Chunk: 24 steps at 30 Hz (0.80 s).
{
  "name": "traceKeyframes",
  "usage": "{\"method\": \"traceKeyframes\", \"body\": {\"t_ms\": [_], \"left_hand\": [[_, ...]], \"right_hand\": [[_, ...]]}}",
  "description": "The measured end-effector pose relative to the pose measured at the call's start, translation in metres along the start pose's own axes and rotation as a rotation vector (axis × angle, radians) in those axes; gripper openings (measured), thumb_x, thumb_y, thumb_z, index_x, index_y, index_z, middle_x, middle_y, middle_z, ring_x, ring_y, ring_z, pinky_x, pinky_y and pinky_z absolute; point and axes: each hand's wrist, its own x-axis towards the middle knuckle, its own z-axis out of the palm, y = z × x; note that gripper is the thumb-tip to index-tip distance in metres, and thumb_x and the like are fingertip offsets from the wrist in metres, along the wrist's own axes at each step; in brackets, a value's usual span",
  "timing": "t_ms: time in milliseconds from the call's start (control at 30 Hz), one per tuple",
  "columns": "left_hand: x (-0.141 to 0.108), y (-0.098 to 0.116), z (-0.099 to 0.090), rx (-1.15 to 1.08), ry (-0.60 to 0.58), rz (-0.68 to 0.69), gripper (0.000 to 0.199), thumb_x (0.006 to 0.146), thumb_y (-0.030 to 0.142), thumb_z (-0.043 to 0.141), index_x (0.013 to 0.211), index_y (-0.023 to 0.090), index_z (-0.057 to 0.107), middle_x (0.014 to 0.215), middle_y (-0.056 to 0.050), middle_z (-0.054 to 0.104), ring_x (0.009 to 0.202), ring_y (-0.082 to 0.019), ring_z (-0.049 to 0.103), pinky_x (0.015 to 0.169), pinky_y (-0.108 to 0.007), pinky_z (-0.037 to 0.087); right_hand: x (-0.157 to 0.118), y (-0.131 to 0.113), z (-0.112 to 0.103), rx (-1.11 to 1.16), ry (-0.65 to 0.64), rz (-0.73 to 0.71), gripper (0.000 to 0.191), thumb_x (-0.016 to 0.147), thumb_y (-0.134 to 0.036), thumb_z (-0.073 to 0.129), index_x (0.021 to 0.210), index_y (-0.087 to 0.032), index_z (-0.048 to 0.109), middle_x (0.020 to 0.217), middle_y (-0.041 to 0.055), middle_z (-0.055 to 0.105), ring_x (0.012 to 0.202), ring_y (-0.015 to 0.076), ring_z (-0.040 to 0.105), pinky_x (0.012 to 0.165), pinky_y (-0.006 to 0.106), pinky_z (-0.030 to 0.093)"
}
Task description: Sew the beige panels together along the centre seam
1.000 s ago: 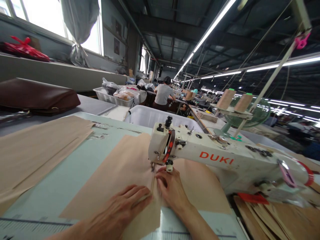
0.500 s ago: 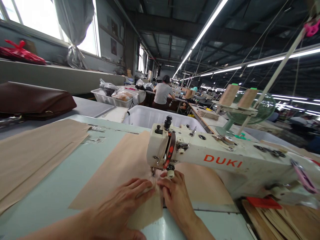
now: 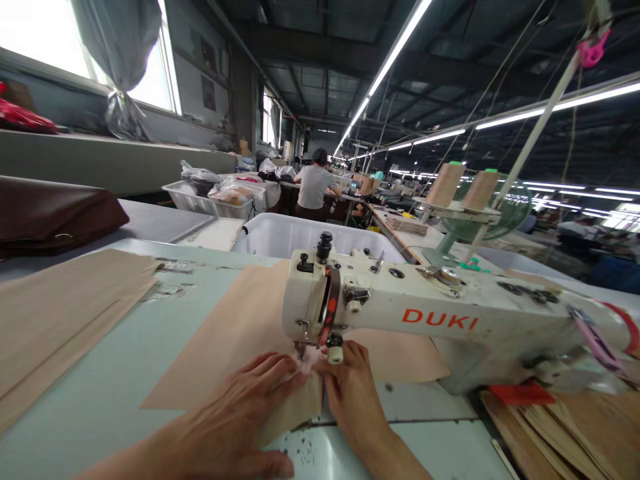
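Note:
A beige fabric piece [image 3: 220, 347] lies under the needle end of a white sewing machine [image 3: 440, 313]. My left hand [image 3: 245, 407] rests on its near part, left of the presser foot [image 3: 301, 350], fingers stretched out and thumb apart. Close to the foot on the right, my right hand [image 3: 353, 393] has its fingers bent and pinched at the fabric's edge. Its fingertips are partly hidden behind a knob of the machine. More of the beige fabric shows behind the machine's arm.
Folded beige fabric [image 3: 65, 320] lies on the left of the pale green table [image 3: 120, 373]. A dark red bag [image 3: 55, 217] sits beyond it. Behind the machine stands a white bin [image 3: 320, 237]; thread cones [image 3: 445, 183] stand at right. Farther off, a person [image 3: 315, 187] works.
The fabric has slid away from me under the presser foot, baring more table at its near and right edges. Both hands stay close to the foot. My view has turned slightly right.

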Motion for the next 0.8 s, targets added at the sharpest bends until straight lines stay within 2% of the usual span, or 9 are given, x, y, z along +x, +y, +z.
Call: {"method": "traceKeyframes", "body": {"t_ms": [167,300,467,600,700,800], "left_hand": [[0.005,-0.005,0.001,0.021,-0.004,-0.018,0.09,0.085,0.073,0.057,0.156,0.028,0.026,0.148,-0.012,0.044,0.132,-0.037,0.045,0.108,-0.05,0.042],[0.005,-0.004,-0.001,0.021,-0.025,-0.039,0.088,0.085,0.075,0.054,0.155,0.027,0.029,0.146,-0.014,0.045,0.132,-0.038,0.044,0.107,-0.051,0.042],[0.006,-0.005,0.002,-0.013,-0.004,-0.055,0.088,0.084,0.074,0.057,0.155,0.032,0.028,0.145,-0.011,0.045,0.132,-0.037,0.045,0.108,-0.051,0.041],[0.008,-0.006,0.003,-0.013,-0.01,-0.072,0.089,0.083,0.075,0.057,0.155,0.031,0.03,0.143,-0.01,0.047,0.131,-0.035,0.045,0.107,-0.05,0.042],[0.008,-0.005,0.004,-0.014,-0.022,-0.079,0.09,0.082,0.077,0.057,0.154,0.029,0.032,0.141,-0.011,0.048,0.13,-0.035,0.045,0.109,-0.049,0.04],[0.008,-0.006,0.002,-0.019,-0.03,-0.077,0.088,0.082,0.075,0.058,0.153,0.028,0.035,0.141,-0.01,0.048,0.131,-0.035,0.045,0.11,-0.049,0.039]], "right_hand": [[-0.001,-0.001,0.0,-0.024,-0.008,0.024,0.034,0.081,0.004,0.058,0.085,-0.025,0.074,0.102,0.0027,0.064,0.105,0.0224,0.05,0.097,0.041,0.039],[-0.002,0.0,0.001,-0.067,-0.008,0.02,0.031,0.081,0.004,0.055,0.088,-0.021,0.071,0.102,0.0044,0.063,0.104,0.0237,0.05,0.095,0.041,0.04],[0.0,0.002,0.003,-0.113,0.002,0.002,0.027,0.082,0.001,0.053,0.089,-0.02,0.069,0.101,0.0061,0.062,0.102,0.0248,0.051,0.093,0.042,0.042],[-0.003,0.007,0.007,-0.144,-0.001,-0.006,0.024,0.085,-0.002,0.049,0.09,-0.017,0.066,0.103,0.0085,0.062,0.1,0.0253,0.053,0.091,0.042,0.045],[0.003,0.014,0.01,-0.232,-0.065,-0.034,0.024,0.089,-0.005,0.046,0.096,-0.016,0.066,0.107,0.0108,0.063,0.103,0.0256,0.056,0.091,0.042,0.046],[0.029,0.024,0.007,-0.291,-0.201,-0.124,0.02,0.093,-0.015,0.048,0.093,-0.019,0.068,0.097,0.0078,0.067,0.102,0.024,0.059,0.093,0.039,0.045]]}}
